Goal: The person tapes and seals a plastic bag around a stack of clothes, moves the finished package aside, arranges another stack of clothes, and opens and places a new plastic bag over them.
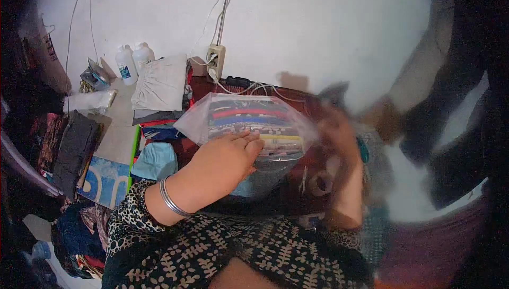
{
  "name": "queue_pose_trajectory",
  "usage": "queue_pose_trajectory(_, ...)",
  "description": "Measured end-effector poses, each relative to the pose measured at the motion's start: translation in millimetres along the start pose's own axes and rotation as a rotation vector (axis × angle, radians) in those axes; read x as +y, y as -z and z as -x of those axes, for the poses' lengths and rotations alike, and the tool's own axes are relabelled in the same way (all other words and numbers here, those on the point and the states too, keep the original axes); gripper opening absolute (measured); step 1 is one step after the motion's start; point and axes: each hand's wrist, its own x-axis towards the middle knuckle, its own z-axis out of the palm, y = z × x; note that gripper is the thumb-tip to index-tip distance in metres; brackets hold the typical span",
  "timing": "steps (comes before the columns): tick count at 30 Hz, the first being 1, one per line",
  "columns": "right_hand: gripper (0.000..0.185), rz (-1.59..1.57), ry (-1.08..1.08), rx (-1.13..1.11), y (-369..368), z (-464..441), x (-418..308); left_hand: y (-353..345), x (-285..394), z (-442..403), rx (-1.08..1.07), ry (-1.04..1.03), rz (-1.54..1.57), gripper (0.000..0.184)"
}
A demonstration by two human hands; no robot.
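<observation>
Clear plastic bag (254,110) in front of wearer; folded garments (283,143) already stacked inside; whether sealed, cannot tell. Left hand (233,150) palm down on bag, fingers extended close together. Right hand (339,132) blurred, just right of bag; finger pose cannot tell. Outside bag, to its left: pale gathered garment (160,85), light-blue cloth (155,160). Farther left of bag: white bottles (126,65), labels illegible; blue panel (106,179), large white lettering, word unreadable.
</observation>
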Motion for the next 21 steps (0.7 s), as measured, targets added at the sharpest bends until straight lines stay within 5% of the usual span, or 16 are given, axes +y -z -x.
queue_pose_trajectory(4, 0.028, 0.244, 0.006, 0.253, 10, -22, -85, 2, 3, 0, -0.005, 0.025, 0.01, 0.051)
queue_pose_trajectory(6, 0.019, 0.298, 0.083, 0.155, -27, -14, -145, -2, 1, 1, 0.039, -0.006, -0.022, 0.05)
queue_pose_trajectory(8, 0.02, 0.318, 0.185, -0.195, -49, -24, -150, -1, 2, 1, 0.036, 0.006, -0.011, 0.049)
queue_pose_trajectory(11, 0.02, 0.137, 0.131, -0.493, -82, -37, -130, -3, 3, 0, 0.059, 0.014, 0.011, 0.048)
queue_pose_trajectory(13, 0.02, -0.042, -0.124, -0.72, -93, -36, -120, -2, 5, 0, 0.088, 0.012, 0.019, 0.047)
queue_pose_trajectory(21, 0.018, -0.198, -0.367, -0.815, -81, -34, -91, -1, 9, 3, 0.147, 0.083, 0.033, 0.046)
